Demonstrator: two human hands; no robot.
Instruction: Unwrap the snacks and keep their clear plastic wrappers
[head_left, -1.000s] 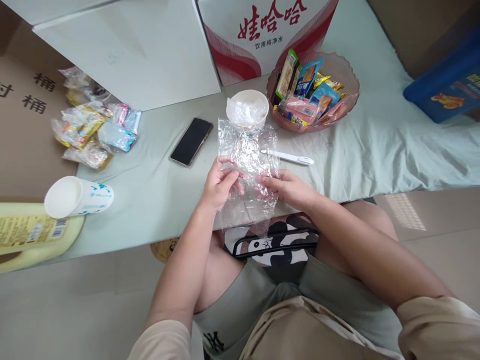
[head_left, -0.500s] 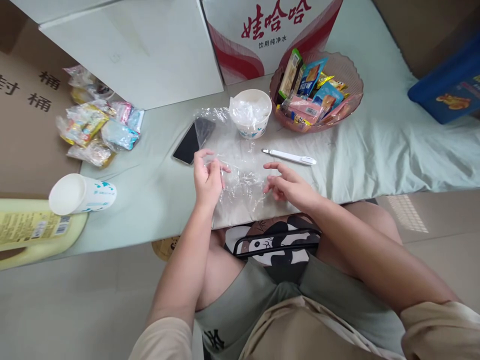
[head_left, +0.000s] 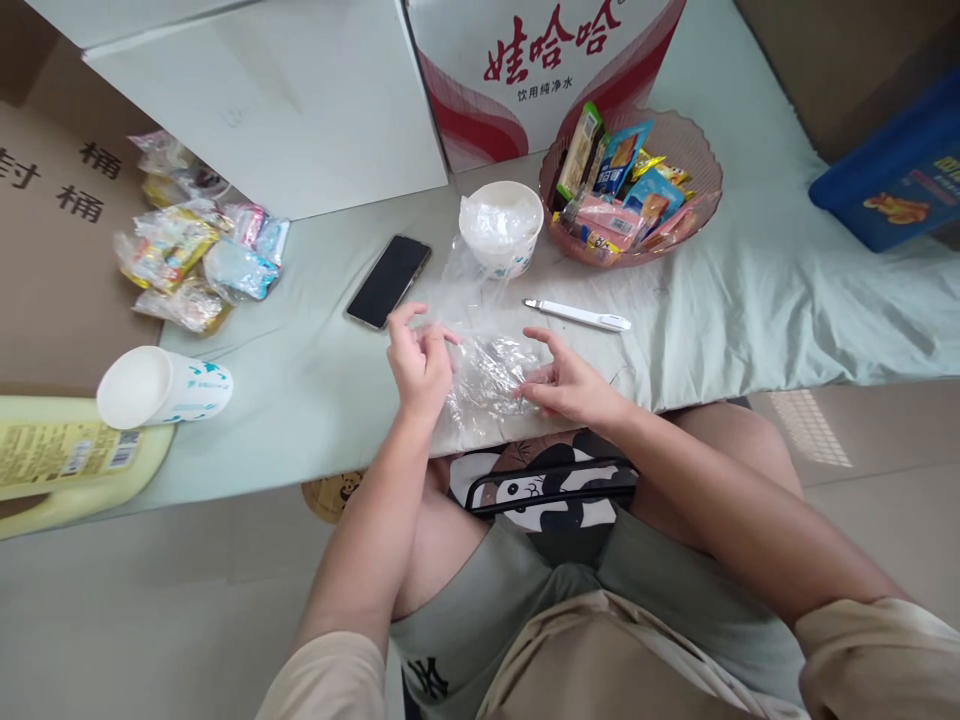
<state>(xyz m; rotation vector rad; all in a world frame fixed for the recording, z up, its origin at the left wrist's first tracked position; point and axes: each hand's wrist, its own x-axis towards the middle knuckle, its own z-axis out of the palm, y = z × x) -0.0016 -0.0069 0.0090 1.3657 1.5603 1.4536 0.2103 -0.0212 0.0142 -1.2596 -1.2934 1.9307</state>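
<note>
A thin clear plastic bag (head_left: 487, 375) lies crumpled between my hands near the front edge of the cloth-covered surface. My left hand (head_left: 421, 362) pinches its left side, index finger bent up. At its right side, my right hand (head_left: 566, 380) has thumb and fingers on the film, with the index finger stretched out above. Beyond the bag stands a paper cup (head_left: 504, 262) with crumpled clear plastic (head_left: 495, 222) inside. A white utility knife (head_left: 577, 314) lies past my right hand, and a black phone (head_left: 390, 280) rests beyond my left.
A pink bowl (head_left: 551, 225) of packaged snacks stands back right, before a red-and-white carton (head_left: 487, 130). Wrapped snacks (head_left: 202, 255) are piled at left. Another paper cup (head_left: 199, 387) lies near a yellow jug (head_left: 90, 480). A blue container (head_left: 885, 170) stands far right.
The bag's far part has shifted right, off the phone, and its film is more bunched. My right hand has moved slightly left onto the film; my left hand has hardly moved.
</note>
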